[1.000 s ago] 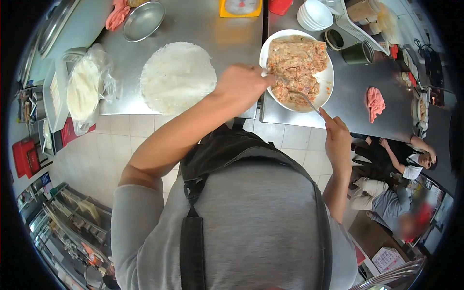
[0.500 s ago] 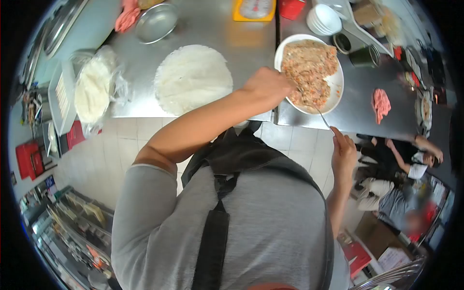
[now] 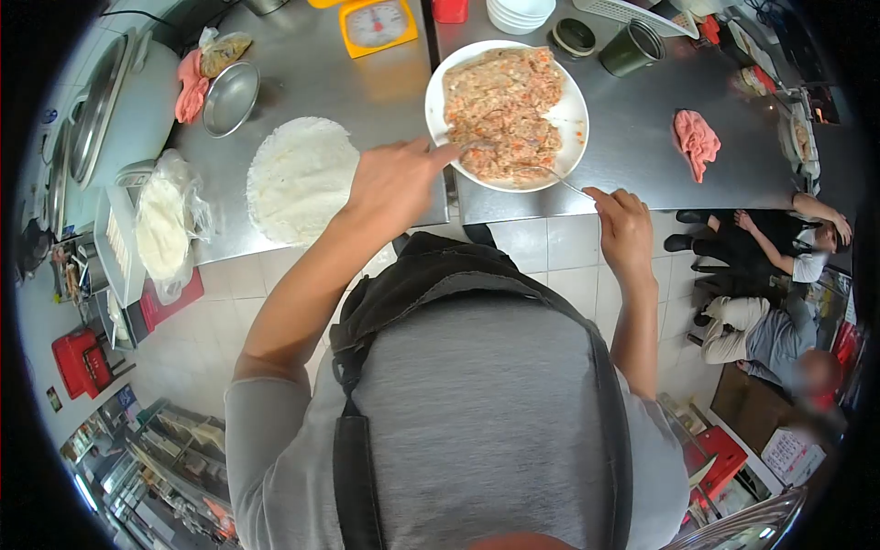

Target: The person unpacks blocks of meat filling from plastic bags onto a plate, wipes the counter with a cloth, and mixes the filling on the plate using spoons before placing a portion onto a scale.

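A large white plate [image 3: 576,105] holds a mound of minced filling [image 3: 504,101] with orange bits. From the right, my right hand [image 3: 628,227] pinches the handle of a metal spoon [image 3: 573,189], whose bowl rests in the filling near the plate's front rim. My left hand [image 3: 396,185] reaches to the plate's left rim, fingers closed around a second metal utensil, seemingly a spoon [image 3: 475,145]; its handle is mostly hidden by the hand. Left of that forearm, a round stack of thin white wrappers [image 3: 298,179] lies on the steel table, partly behind the arm.
Bagged white dough [image 3: 163,229] sits at the left edge. A metal bowl [image 3: 230,99], pink cloth [image 3: 191,87] and yellow scale [image 3: 377,25] stand behind. To the right are white bowls [image 3: 519,14], a dark green container [image 3: 632,49] and another pink cloth [image 3: 697,145]. Two people [image 3: 765,335] sit far right.
The view has shifted, so the table items appear farther left. My left hand has drawn back slightly toward the plate's left rim. Both hands keep their utensils in the filling.
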{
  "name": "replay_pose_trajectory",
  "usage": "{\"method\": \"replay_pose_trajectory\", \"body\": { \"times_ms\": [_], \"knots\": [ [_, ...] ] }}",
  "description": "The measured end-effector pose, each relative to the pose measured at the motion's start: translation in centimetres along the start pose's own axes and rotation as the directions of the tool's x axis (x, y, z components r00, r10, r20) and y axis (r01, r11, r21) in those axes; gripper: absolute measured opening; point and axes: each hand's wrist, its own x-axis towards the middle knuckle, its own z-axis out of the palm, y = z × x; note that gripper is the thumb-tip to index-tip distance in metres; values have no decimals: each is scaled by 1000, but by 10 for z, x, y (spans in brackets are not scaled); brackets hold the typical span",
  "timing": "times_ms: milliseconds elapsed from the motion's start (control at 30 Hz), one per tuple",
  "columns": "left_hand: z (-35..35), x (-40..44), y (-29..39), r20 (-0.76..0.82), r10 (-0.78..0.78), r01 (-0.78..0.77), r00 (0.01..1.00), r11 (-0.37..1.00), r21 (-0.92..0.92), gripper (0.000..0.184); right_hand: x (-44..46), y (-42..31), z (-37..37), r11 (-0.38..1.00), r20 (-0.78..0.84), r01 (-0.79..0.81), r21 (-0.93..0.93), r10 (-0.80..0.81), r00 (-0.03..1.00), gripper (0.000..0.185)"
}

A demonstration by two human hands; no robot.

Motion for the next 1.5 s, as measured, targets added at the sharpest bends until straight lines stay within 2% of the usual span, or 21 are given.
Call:
{"method": "replay_pose_trajectory", "body": {
  "times_ms": [67, 200, 267, 300, 367, 500, 600, 700, 800, 833, 933, 967, 1033, 1133, 1167, 1200, 1267, 1400, 1500],
  "knots": [
    [28, -3, 0, 21, -27, 26, 999, 999, 47, 45, 9, 18, -5, 995, -6, 93, -42, -94, 996, 29],
    [5, 3, 26, 88, -120, 111, 989, 988, 108, 45, 26, 45, -20, 983, -14, 185, -15, -185, 983, 28],
    [-3, 12, 41, 11, -265, 265, 964, 963, -40, 45, 34, 55, -27, 966, 46, 254, 46, -256, 966, 27],
    [3, 17, 46, 11, -268, 268, 963, 963, -35, 45, 38, 60, -25, 965, 44, 256, 51, -259, 965, 27],
    [27, 24, 56, -183, -254, 244, 950, 967, -75, 43, 44, 68, -19, 941, 81, 334, 43, -337, 938, 26],
    [84, 20, 74, -104, -279, 279, 955, 960, -15, 45, 52, 77, -6, 932, 101, 352, 84, -360, 928, 26],
    [63, 23, 79, -20, -321, 322, 947, 946, 33, 41, 54, 83, -6, 916, 90, 395, 66, -400, 912, 26],
    [29, 24, 99, -97, -363, 365, 927, 931, 8, 40, 57, 90, -11, 911, 82, 407, 73, -412, 907, 27],
    [79, 11, 94, -144, -275, 285, 950, 957, 54, 40, 56, 99, -14, 916, 59, 395, 66, -398, 915, 27],
    [91, 10, 94, -75, -302, 306, 950, 950, 61, 39, 57, 100, -14, 911, 52, 406, 69, -410, 911, 27],
    [60, 24, 100, -14, -325, 325, 946, 943, 74, 39, 59, 103, -18, 904, 40, 421, 69, -424, 905, 26],
    [49, 28, 101, -17, -331, 331, 943, 941, 74, 39, 61, 104, -21, 901, 41, 429, 66, -432, 901, 26],
    [32, 36, 99, -140, -331, 339, 933, 940, 38, 38, 65, 108, -24, 904, 35, 423, 59, -425, 904, 26],
    [40, 62, 90, -124, -359, 370, 925, 926, 79, 36, 66, 110, -20, 911, 28, 412, 29, -412, 911, 27],
    [51, 71, 87, -45, -400, 402, 916, 910, 100, 33, 68, 110, -18, 912, 14, 410, -2, -410, 912, 28],
    [63, 73, 87, -47, -401, 403, 915, 909, 102, 33, 70, 110, -14, 911, 13, 412, -2, -412, 911, 28],
    [76, 76, 91, -9, -358, 358, 934, 934, -11, 31, 73, 111, -6, 912, -15, 410, -16, -410, 912, 28],
    [57, 46, 111, -22, -379, 379, 925, 925, -22, 31, 74, 115, 0, 920, -18, 392, 1, -392, 920, 29],
    [72, 24, 115, -93, -360, 362, 928, 932, 13, 33, 74, 119, 3, 923, -30, 383, 14, -383, 923, 30]
  ]
}}
